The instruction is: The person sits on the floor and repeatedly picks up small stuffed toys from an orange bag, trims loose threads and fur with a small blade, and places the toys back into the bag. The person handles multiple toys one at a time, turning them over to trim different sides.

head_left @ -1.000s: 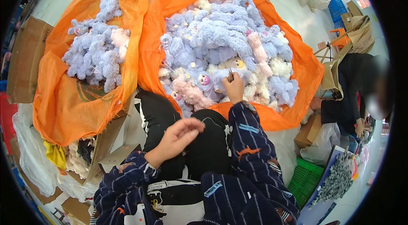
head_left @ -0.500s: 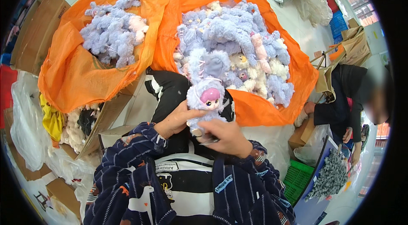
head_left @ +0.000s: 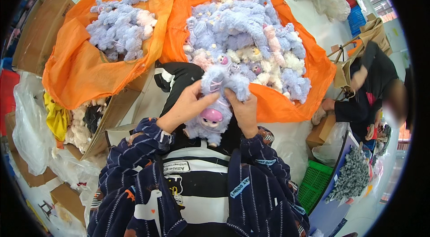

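Note:
A fluffy lavender plush doll [head_left: 214,123] with long ears and a shiny pink-topped face hangs in front of my lap. My left hand [head_left: 190,105] pinches its ear on the left, the thumb lying over the plush. On the other side, my right hand [head_left: 243,107] grips the other ear, fingers partly hidden behind it. The doll's feet point toward me. Just beyond lies a big orange sack [head_left: 320,76], spread wide and heaped with lavender, white and pink plush dolls [head_left: 242,26].
A second orange sack [head_left: 74,73] with lavender plush [head_left: 118,26] is at the left. Cardboard boxes [head_left: 40,31] and clear plastic bags [head_left: 31,120] stand along the left side. A green crate [head_left: 313,181] is at lower right; another person [head_left: 374,76] sits beyond it.
The doll has come down toward my lap. Both hands have shifted from its body up to its ears, the right one moving up and rightward. The person at right has raised an arm.

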A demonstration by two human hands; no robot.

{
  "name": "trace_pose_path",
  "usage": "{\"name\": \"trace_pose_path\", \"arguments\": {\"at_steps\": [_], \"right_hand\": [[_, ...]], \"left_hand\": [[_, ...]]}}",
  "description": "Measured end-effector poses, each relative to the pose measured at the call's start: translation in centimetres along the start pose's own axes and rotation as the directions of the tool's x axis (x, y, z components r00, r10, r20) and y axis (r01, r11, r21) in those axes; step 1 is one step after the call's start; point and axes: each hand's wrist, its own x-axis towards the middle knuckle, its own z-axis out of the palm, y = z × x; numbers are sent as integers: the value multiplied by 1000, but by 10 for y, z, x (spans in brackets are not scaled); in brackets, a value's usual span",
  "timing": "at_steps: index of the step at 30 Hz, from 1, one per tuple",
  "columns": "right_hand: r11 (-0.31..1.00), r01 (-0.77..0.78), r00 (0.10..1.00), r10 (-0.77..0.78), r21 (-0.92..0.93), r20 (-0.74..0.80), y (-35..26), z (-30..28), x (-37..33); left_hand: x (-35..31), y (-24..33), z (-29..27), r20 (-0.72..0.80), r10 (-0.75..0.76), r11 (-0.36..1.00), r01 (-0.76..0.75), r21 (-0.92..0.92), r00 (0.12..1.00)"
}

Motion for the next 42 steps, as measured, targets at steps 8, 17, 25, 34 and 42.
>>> {"name": "trace_pose_path", "arguments": {"at_steps": [8,17,25,34,42], "right_hand": [[881,-339,923,380,331,-66,5,-2,4],[954,-158,986,167,-256,14,20,-46,-32],[878,-188,920,314,-441,234,15,-40,-77],[887,-205,943,293,-414,160,3,-37,-80],[699,85,878,284,-710,384,-31,-30,-98]], "left_hand": [[-3,-34,21,-354,-16,975,-64,-213,935],[-40,-17,-8,124,-317,867,341,-363,940],[-62,-16,1,36,-158,859,119,497,987],[-75,-10,-14,-22,-254,883,241,403,967],[-88,-10,4,7,-348,821,301,485,938]]}}
